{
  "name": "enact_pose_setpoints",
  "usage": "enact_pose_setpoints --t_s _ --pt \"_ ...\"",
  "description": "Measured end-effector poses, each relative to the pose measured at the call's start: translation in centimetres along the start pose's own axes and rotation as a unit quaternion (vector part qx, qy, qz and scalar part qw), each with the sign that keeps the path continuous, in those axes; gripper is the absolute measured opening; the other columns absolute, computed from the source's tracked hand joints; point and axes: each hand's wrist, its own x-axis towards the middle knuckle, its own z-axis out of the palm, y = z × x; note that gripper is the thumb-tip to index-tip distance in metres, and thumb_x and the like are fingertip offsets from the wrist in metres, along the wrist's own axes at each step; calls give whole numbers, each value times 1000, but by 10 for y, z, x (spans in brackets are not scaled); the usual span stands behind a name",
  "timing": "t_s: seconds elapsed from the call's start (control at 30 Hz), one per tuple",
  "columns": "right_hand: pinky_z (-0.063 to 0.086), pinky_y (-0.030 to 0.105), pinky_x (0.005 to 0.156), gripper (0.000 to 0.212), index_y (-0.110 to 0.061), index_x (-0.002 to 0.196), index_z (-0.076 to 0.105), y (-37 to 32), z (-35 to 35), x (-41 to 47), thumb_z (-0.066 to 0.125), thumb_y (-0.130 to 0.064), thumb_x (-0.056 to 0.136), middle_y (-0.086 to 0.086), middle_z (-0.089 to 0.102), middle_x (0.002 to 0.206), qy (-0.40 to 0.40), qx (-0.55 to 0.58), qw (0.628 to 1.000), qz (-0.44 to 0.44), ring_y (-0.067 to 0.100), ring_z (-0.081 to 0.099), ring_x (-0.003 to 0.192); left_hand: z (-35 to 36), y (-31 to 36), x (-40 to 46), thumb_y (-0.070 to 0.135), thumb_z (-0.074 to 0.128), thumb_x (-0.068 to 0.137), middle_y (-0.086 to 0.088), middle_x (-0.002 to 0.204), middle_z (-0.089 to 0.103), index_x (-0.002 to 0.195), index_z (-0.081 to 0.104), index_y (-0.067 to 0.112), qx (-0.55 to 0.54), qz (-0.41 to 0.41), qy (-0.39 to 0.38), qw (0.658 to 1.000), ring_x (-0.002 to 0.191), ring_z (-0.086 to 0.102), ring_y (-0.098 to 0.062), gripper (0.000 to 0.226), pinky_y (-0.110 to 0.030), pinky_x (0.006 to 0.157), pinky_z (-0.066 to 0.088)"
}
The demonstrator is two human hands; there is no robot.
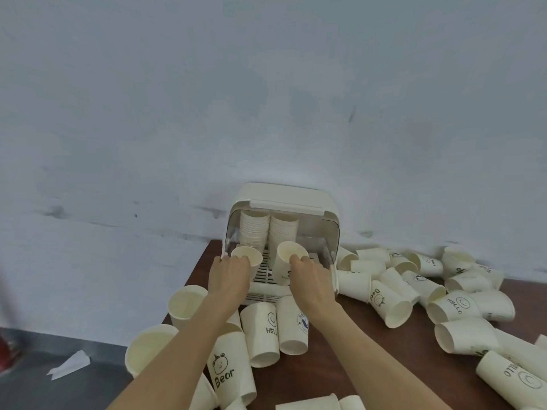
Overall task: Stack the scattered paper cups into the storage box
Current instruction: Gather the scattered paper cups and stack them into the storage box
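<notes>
Cream paper cups are gripped one in each hand, left hand [229, 275] and right hand [310, 278], mouths tilted toward the camera, at the storage box [284, 199] opening mid-frame. Two stacks [268, 229] stand just behind; loose cups [390, 303] are scattered across the desk [340, 359].

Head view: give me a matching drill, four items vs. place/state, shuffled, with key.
Items
1. left hand
2. two cup stacks
3. Bear cup
4. paper plane

Places/states
A. on the floor, left of the table
B. upright inside the storage box, at the back
C. lying on its side at the table's near edge
D. holding a cup at the box opening

Pairs: 1-D, 2-B, 3-C, 4-A
</notes>
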Motion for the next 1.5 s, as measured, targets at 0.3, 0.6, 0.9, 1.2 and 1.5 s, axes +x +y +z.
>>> enact_pose_setpoints --t_s 0.3,0.6,0.9,1.2,1.5 --pt "28 23 38 47 -13 61 58 -12 17 -3 87 3 26 3 54 51 14 -33 999 -9 19 52 38 0 1 -3 8 42 92 -7 112 66 120 50 15 8 -15 6 1000 108 57 -27 30 -35 90 37" --pt "41 26 41 45 -13 57 58 -11 23 -8 86 2 24 4 54 52 20 -20 999 -15 21 53 43 -8 2 -10 4 43 89 -5 103 68 110 58 20 21 0 26 999 101 59 -26 31 -34 91 35" --pt "44 28 42 42 -13 59 63 -12 20 -10 86 0 26 4 56 52 12 -49 999 -2 20 55 45 -12 3 -12 3 45 88 -5 103 68 109 59 19 13 4 17 1000 100 61 -25 31 -32 89 37" --pt "38 30 69 33 -9 107 57 -9 -19 -41 50 5 77 9 64 91 29 52 998 -8 27 59 85 -35 7 -34 12 44 92 -2 110 65 120 55 20 -53 16 49 997 102 60 -23 31 -34 89 37" --pt "37 28 71 34 -17 123 50 20 -68 -109 40 -8 92 2 57 106 43 159 985 61 21 51 91 -89 37 -95 25 43 97 1 109 65 127 56 27 -213 60 59 973 99 61 -21 32 -34 80 48"
